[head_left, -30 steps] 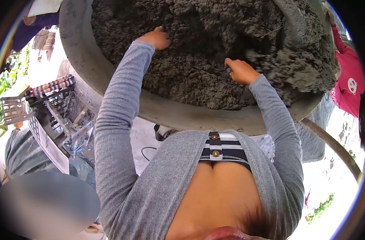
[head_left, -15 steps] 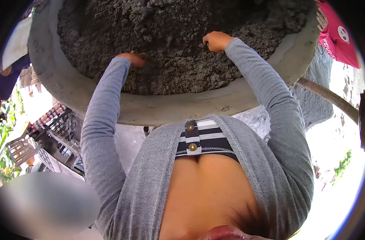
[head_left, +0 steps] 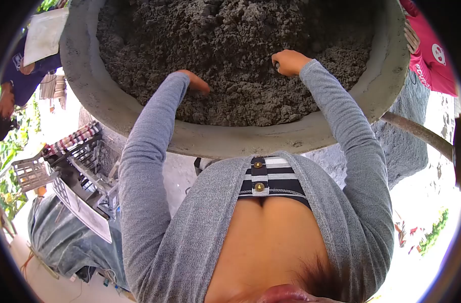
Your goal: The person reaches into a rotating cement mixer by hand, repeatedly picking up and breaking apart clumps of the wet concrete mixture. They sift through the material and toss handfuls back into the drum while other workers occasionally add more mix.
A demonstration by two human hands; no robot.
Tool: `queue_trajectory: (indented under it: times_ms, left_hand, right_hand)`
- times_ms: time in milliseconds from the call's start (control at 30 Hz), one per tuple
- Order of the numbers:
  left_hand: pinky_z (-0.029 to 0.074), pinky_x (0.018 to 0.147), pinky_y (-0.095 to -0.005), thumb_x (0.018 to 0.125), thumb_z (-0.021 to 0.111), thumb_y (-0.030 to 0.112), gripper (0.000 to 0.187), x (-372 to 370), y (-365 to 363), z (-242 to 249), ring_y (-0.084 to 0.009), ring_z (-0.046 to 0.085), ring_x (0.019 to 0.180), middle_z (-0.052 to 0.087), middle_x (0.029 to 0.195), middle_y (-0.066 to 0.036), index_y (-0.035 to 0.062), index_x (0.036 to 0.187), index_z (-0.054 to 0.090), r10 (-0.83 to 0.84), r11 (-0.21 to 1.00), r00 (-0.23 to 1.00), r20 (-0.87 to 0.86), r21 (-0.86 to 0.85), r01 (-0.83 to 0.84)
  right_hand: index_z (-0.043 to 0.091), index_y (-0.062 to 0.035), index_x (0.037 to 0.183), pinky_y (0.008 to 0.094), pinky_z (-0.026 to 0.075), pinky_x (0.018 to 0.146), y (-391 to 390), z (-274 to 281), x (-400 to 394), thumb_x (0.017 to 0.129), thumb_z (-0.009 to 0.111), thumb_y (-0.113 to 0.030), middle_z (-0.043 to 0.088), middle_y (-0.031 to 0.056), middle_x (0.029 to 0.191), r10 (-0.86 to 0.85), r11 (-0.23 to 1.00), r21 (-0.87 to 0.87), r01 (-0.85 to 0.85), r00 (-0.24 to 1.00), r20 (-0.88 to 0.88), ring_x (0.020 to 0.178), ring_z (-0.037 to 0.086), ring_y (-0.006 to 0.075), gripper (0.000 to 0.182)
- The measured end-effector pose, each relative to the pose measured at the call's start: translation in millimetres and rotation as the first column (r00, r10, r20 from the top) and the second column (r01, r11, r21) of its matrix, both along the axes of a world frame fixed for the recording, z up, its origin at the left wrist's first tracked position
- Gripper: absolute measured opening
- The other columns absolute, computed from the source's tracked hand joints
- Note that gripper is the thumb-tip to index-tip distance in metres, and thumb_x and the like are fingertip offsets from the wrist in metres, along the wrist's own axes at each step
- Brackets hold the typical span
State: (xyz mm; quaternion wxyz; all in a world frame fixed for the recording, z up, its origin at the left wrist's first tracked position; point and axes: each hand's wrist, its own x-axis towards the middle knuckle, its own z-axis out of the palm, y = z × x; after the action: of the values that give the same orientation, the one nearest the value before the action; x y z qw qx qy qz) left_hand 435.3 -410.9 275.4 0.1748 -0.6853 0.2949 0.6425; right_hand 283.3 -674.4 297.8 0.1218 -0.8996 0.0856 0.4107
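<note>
Crumbly grey-brown wet mix, like mortar (head_left: 240,96), fills a wide round basin (head_left: 230,140) in front of my body. Low over the near left part of the mix is my left hand (head_left: 195,82), its fingers stretched out and slanting down to the surface. The fingertips are blurred against the mix. Farther right, my right hand (head_left: 291,63) is curled closed just above the mix. Something small and dark shows at its curled fingers, too small to name. Both forearms, in grey sleeves, reach over the basin's near rim.
A person in a pink shirt (head_left: 432,55) stands at the right, a hand by the rim. Another person in dark blue (head_left: 26,76) is at the left, near a pale board (head_left: 46,33). A curved bar (head_left: 417,129) extends right; a crate (head_left: 33,175) sits lower left.
The whole view has shifted, so the basin and my hands appear farther right. My left hand now points more downward into the mix; my right hand stays curled.
</note>
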Motion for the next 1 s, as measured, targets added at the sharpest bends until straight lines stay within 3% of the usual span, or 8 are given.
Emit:
queue_trajectory:
  times_ms: [67,200,400,567,800,867,967,1000]
  left_hand:
    - [0.027,0.110,-0.0481,0.080,0.053,0.047,0.069,3.6,7.9,-52.8,-0.0298,0.026,0.141,0.027,0.154,-0.009,0.0251,0.145,0.039,0.000,0.996,0.999,0.053,0.088,-0.005]
    - [0.019,0.114,-0.0492,0.086,0.047,0.051,0.068,2.1,-9.7,-15.0,-0.0273,0.016,0.144,0.018,0.157,-0.004,0.0247,0.147,0.033,-0.027,0.998,0.997,-0.076,0.062,0.031]
    - [0.024,0.112,-0.0483,0.081,0.053,0.050,0.072,-6.2,-1.7,-52.1,-0.0301,0.024,0.141,0.023,0.155,-0.009,0.0196,0.145,0.038,-0.049,0.995,0.998,-0.033,0.082,0.051]
    - [0.029,0.109,-0.0459,0.077,0.056,0.049,0.078,-25.9,-25.4,10.7,-0.0309,0.030,0.139,0.026,0.153,-0.013,0.0164,0.145,0.037,-0.081,0.988,0.997,0.007,0.133,0.079]
    - [0.027,0.111,-0.0449,0.079,0.054,0.051,0.075,-9.0,-19.3,-32.6,-0.0296,0.029,0.140,0.025,0.154,-0.011,0.0192,0.145,0.038,-0.149,0.987,0.989,0.000,0.067,0.149]
    - [0.024,0.114,-0.0435,0.083,0.051,0.052,0.070,-11.2,-26.2,18.7,-0.0278,0.027,0.140,0.027,0.154,-0.006,0.0208,0.144,0.039,-0.175,0.984,0.982,0.070,0.001,0.176]
    - [0.020,0.116,-0.0436,0.088,0.047,0.046,0.065,4.5,-19.9,65.9,-0.0267,0.022,0.142,0.023,0.155,-0.003,0.0211,0.147,0.033,0.140,0.980,0.976,0.169,-0.163,-0.113]
    - [0.020,0.116,-0.0436,0.088,0.047,0.046,0.065,10.9,-15.1,61.9,-0.0267,0.022,0.142,0.023,0.155,-0.003,0.0211,0.147,0.033,0.139,0.981,0.975,0.175,-0.159,-0.111]
  right_hand:
    - [0.059,-0.0056,0.117,0.0449,0.050,0.085,-0.3,5.9,-0.4,0.083,0.054,-0.002,0.061,0.0173,0.117,0.017,1.000,-0.003,-0.017,1.000,-0.010,0.107,0.059,0.0327,0.034]
    - [0.057,-0.0083,0.122,0.0450,0.048,0.090,-9.5,3.7,-2.6,0.088,0.054,-0.010,0.064,0.0158,0.113,0.003,1.000,0.021,-0.005,0.994,0.113,0.104,0.061,0.0328,0.034]
    - [0.058,-0.0093,0.119,0.0442,0.049,0.088,-19.8,-4.0,-8.4,0.089,0.059,-0.019,0.064,0.0156,0.111,-0.140,0.989,-0.004,0.148,0.944,0.298,0.104,0.061,0.0324,0.032]
    - [0.058,-0.0077,0.116,0.0445,0.051,0.085,-49.0,-28.8,-20.7,0.089,0.060,-0.020,0.066,0.0150,0.105,-0.294,0.939,-0.032,0.342,0.847,0.442,0.099,0.063,0.0311,0.030]
    - [0.053,-0.0022,0.122,0.0456,0.051,0.088,-78.4,-38.3,-37.5,0.093,0.052,-0.014,0.062,0.0182,0.111,-0.481,0.802,-0.150,0.579,0.773,0.412,0.106,0.060,0.0351,0.031]
    - [0.050,0.0002,0.124,0.0472,0.051,0.088,-83.0,-60.3,-47.4,0.093,0.046,-0.004,0.059,0.0225,0.116,-0.474,0.789,-0.200,0.581,0.783,0.403,0.106,0.059,0.0375,0.032]
    - [0.050,0.0017,0.123,0.0458,0.052,0.088,-81.2,-75.7,-57.4,0.092,0.046,-0.002,0.060,0.0227,0.115,-0.441,0.837,-0.238,0.493,0.865,0.239,0.107,0.058,0.0377,0.031]
    - [0.051,0.0012,0.121,0.0443,0.052,0.088,-79.4,-76.5,-55.1,0.091,0.048,-0.002,0.060,0.0233,0.114,-0.443,0.842,-0.226,0.490,0.867,0.228,0.108,0.058,0.0377,0.030]
